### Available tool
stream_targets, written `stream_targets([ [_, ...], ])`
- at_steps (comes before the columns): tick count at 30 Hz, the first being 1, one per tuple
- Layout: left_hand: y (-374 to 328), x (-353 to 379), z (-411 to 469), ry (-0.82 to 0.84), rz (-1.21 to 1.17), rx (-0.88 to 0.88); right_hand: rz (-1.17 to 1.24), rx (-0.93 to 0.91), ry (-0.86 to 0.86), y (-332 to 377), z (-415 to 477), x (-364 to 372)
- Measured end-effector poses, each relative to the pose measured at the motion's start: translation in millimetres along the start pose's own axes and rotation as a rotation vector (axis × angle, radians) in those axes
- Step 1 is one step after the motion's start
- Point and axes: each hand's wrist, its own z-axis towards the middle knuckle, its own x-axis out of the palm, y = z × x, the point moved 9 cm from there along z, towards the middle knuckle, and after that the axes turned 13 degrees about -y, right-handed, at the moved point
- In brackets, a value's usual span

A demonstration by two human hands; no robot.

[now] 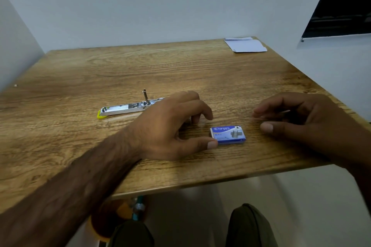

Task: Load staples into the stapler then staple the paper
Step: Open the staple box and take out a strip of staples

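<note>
A small blue staple box (228,134) lies flat on the wooden table (80,78), near its front edge. My left hand (172,124) rests just left of the box, fingers spread, thumb tip touching the box's lower left corner. My right hand (307,118) hovers just right of the box, fingers curled and apart, holding nothing. The stapler (128,108), silver with a yellow tip, lies opened out flat on the table behind my left hand; its right end is hidden by that hand. White paper (246,44) sits at the table's far right corner.
White walls close in the table at the back and the left. A dark window is at the upper right. Below the table's front edge I see my knees and a bottle on the floor.
</note>
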Motion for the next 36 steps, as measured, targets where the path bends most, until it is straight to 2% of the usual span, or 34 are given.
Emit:
stream_targets([
  [3,-2,1,-2,0.006,-0.013,-0.014,-0.07,-0.054,-0.054,15,-7,6],
  [7,-7,7,-6,0.017,0.026,-0.019,-0.164,-0.101,0.009,29,-17,31],
  [15,-10,8,-6,0.006,0.015,-0.041,-0.33,-0.1,-0.066,34,-19,42],
  [21,-1,7,-7,0.035,-0.024,-0.079,-0.349,-0.137,0.007,36,-20,59],
  [26,21,-1,-11,0.062,-0.183,-0.235,-0.338,-0.163,-0.027,37,-23,56],
  [36,18,0,-14,0.078,-0.249,-0.183,-0.323,-0.149,-0.016,34,-22,54],
])
